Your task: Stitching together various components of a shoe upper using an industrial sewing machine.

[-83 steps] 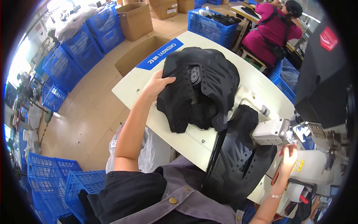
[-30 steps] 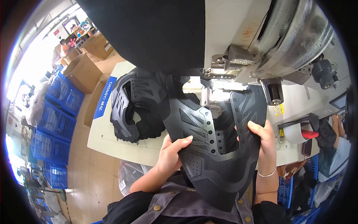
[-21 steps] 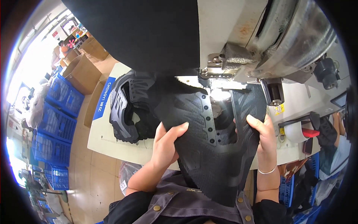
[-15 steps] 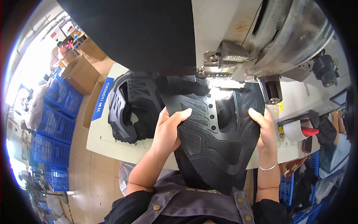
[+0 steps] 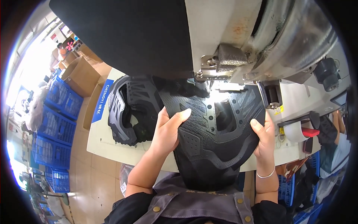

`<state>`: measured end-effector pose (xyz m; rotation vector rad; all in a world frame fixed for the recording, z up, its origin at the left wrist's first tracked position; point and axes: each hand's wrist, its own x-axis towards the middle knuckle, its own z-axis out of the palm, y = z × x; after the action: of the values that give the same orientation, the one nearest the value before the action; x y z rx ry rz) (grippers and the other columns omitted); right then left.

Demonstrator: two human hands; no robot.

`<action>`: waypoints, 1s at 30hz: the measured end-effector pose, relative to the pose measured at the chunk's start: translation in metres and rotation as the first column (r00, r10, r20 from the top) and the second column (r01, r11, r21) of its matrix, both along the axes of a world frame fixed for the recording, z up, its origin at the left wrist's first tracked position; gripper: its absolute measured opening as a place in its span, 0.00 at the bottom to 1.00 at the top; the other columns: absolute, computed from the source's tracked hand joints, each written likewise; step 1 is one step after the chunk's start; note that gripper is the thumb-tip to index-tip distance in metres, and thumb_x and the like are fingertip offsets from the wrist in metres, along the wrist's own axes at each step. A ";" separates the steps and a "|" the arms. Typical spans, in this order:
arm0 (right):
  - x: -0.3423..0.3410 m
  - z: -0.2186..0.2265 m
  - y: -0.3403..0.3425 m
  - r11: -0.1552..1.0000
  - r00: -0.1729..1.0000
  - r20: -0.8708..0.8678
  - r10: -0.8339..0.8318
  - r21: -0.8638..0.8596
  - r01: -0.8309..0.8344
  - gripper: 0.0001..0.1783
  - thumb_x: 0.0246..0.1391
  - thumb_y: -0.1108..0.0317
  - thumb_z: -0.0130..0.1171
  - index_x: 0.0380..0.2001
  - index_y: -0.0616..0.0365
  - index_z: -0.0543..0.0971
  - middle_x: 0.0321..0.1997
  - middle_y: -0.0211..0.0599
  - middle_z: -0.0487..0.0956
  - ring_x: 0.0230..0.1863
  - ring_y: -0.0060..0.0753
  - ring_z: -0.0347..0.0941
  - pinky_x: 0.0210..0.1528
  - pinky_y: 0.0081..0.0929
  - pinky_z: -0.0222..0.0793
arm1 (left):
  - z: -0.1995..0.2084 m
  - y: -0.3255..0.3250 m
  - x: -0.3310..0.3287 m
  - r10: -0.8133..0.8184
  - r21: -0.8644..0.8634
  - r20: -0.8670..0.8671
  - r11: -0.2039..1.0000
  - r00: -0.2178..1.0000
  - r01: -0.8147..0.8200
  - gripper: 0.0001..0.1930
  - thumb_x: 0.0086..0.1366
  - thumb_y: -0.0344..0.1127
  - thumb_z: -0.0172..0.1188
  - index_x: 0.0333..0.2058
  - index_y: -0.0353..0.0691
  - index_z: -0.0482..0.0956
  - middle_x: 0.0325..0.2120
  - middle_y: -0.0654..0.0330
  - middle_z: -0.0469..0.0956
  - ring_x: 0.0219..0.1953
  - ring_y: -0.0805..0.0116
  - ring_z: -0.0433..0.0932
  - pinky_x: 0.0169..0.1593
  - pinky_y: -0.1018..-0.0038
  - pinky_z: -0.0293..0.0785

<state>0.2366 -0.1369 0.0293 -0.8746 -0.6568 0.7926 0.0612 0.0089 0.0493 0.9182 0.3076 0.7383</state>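
A black shoe upper (image 5: 214, 143) with textured panels and two eyelet strips lies beneath the lit needle area of a sewing machine (image 5: 223, 30). My left hand (image 5: 167, 128) grips its left side, thumb flat on top and fingers curled beneath. On the opposite edge, my right hand (image 5: 264, 136) pinches the material the same way. Between the eyelet strips is an opening, and the lower end of the upper hangs over the table edge toward my lap. The needle point is lost in glare. More grey and black shoe uppers (image 5: 118, 108) lie just left of my left hand.
The pale machine table (image 5: 108, 138) carries a ruler scale near its front edge. Blue crates (image 5: 52, 128) and cardboard boxes (image 5: 80, 72) stand on the floor at left. A white roll (image 5: 292, 130) with a red part sits at right. Another person is in the far left background.
The shoe upper has turned under the needle area, its lower end swinging left, and the right eyelet strip now shows. My right hand has shifted slightly down; both hands keep their grip.
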 end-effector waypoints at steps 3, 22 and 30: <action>-0.010 0.004 -0.006 0.997 0.994 0.077 -0.074 -0.008 0.075 0.22 0.49 0.75 0.50 0.49 0.68 0.63 0.45 0.40 0.71 0.44 0.27 0.69 0.48 0.22 0.65 | 0.002 -0.008 -0.001 0.046 0.002 -0.030 0.999 0.999 -0.046 0.10 0.58 0.24 0.49 0.39 0.31 0.69 0.34 0.58 0.74 0.36 0.71 0.74 0.41 0.76 0.71; -0.019 0.012 -0.002 0.946 0.877 0.387 -0.284 -0.035 0.322 0.18 0.51 0.76 0.51 0.47 0.66 0.66 0.42 0.33 0.71 0.41 0.20 0.66 0.46 0.16 0.61 | -0.007 -0.013 0.006 0.106 0.174 -0.096 0.981 0.990 -0.088 0.14 0.58 0.25 0.52 0.44 0.31 0.65 0.36 0.60 0.73 0.38 0.76 0.71 0.45 0.78 0.67; -0.013 0.014 0.009 0.952 0.907 0.315 -0.279 -0.035 0.304 0.16 0.51 0.76 0.50 0.45 0.66 0.67 0.39 0.32 0.72 0.38 0.18 0.66 0.42 0.16 0.63 | -0.002 0.003 0.015 0.120 0.201 -0.092 0.975 0.988 -0.099 0.16 0.58 0.25 0.53 0.45 0.32 0.65 0.39 0.60 0.72 0.40 0.75 0.71 0.46 0.78 0.67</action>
<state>0.2239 -0.1275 0.0429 -1.1565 -0.7469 0.4173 0.0758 0.0118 0.0475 1.1355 0.3848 0.8346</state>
